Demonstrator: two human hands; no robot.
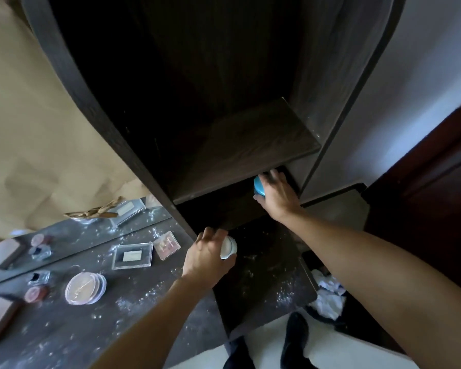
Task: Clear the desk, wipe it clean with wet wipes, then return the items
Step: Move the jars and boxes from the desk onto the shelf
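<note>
My right hand (277,195) reaches in under the dark shelf (245,147), its fingers curled over a blue round container (260,186). My left hand (208,253) grips a white round jar (229,248) over the speckled table (64,328). To the left of that hand lie a clear square case (132,255) and a round clear dish (85,287). Crumpled white wipes (328,294) sit below my right forearm.
</note>
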